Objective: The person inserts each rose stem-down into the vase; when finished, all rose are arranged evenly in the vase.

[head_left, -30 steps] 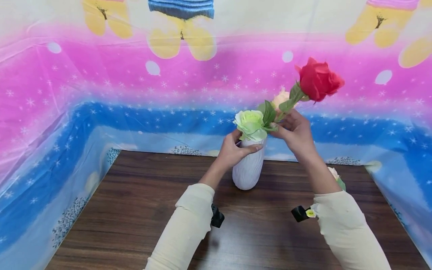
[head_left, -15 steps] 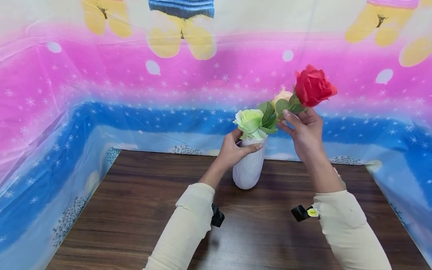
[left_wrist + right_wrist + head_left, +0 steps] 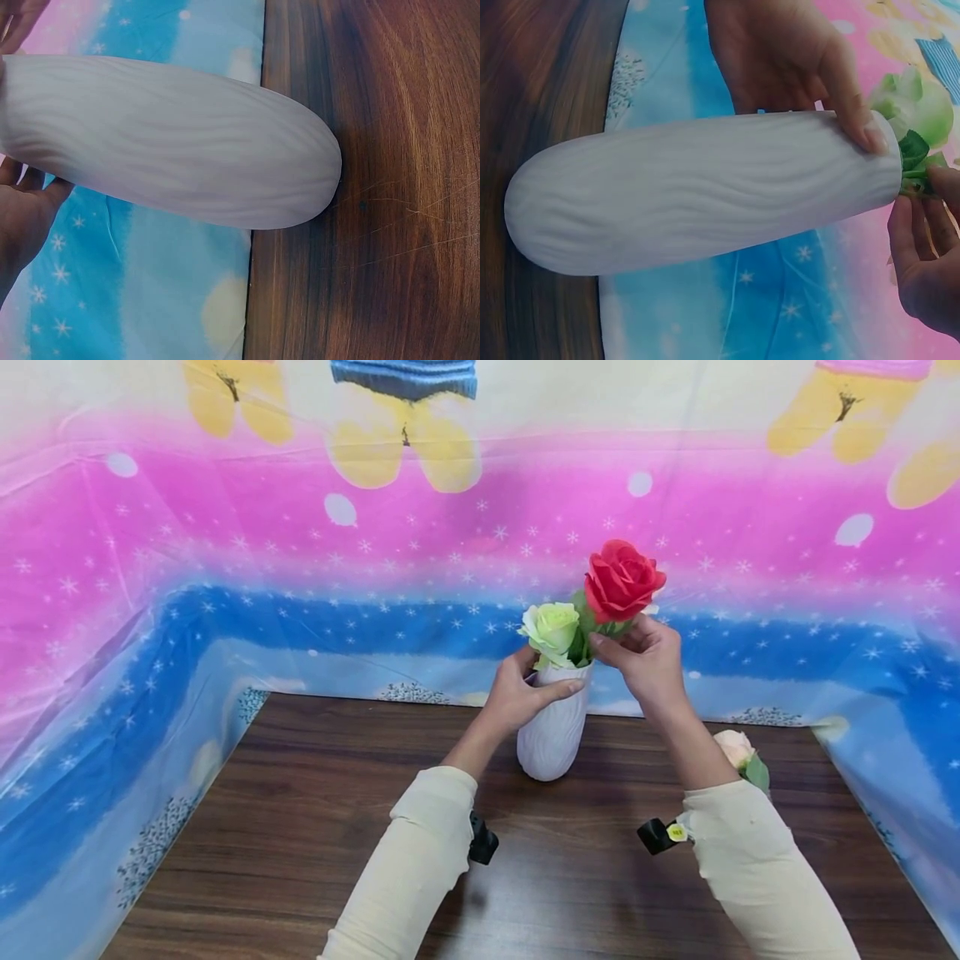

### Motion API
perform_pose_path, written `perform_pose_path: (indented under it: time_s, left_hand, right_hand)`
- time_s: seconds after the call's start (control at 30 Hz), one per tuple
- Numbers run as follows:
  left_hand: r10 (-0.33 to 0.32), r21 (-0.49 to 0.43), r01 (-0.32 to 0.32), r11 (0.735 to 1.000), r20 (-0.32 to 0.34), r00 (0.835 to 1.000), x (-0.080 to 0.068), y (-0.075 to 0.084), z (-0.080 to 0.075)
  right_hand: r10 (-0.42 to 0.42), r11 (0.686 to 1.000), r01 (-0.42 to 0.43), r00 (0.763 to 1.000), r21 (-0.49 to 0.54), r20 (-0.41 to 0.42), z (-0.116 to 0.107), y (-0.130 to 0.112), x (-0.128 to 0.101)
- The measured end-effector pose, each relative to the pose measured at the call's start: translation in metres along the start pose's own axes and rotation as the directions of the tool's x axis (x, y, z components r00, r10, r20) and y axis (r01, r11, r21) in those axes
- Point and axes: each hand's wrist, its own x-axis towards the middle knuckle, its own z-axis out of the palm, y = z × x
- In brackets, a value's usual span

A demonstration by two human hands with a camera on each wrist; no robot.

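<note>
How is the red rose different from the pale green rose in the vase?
The red rose is deep red, while the pale green rose is whitish green. The red rose stands higher above the white vase; the pale green rose sits low at the rim. The right hand pinches the red rose just below its bloom, while no hand holds the pale green rose; the left hand grips the vase. Both are open blooms with green leaves.

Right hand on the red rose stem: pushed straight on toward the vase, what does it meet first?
Probably the white vase rim; right hand pinches the red rose stem just above it, beside the green rose. Depth unclear.
</note>
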Motion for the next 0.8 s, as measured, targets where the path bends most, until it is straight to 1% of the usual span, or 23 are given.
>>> perform_pose_path:
  time_s: [0.1, 0.23, 0.4, 0.5, 0.63, 0.8]
  left_hand:
    - [-0.003, -0.006, 0.003, 1.000, 0.000, 1.000, 0.000, 0.001, 0.000]
    - [-0.005, -0.010, 0.005, 1.000, 0.001, 1.000, 0.000, 0.001, 0.000]
    - [-0.007, -0.008, 0.007, 1.000, 0.000, 1.000, 0.000, 0.001, 0.001]
    - [-0.008, -0.012, 0.008, 1.000, -0.002, 1.000, 0.000, 0.000, 0.001]
    - [-0.006, -0.022, 0.006, 1.000, -0.009, 1.000, 0.000, 0.000, 0.002]
    - [-0.011, -0.019, 0.010, 1.000, -0.013, 1.000, -0.002, 0.000, 0.002]
  right_hand:
    - [-0.003, 0.997, 0.003, 1.000, -0.073, -0.004, -0.001, -0.002, 0.000]
    - [-0.008, 0.990, 0.008, 1.000, -0.140, -0.003, -0.002, -0.003, -0.001]
    - [-0.002, 0.984, 0.003, 1.000, -0.180, 0.005, -0.006, -0.001, -0.007]
    - [0.012, 0.987, -0.011, 1.000, -0.161, 0.004, -0.010, 0.000, -0.012]
    - [0.026, 0.996, -0.025, 1.000, -0.084, 0.010, -0.018, 0.001, -0.021]
    - [0.030, 0.999, -0.029, 0.999, -0.013, 0.024, -0.031, 0.001, -0.035]
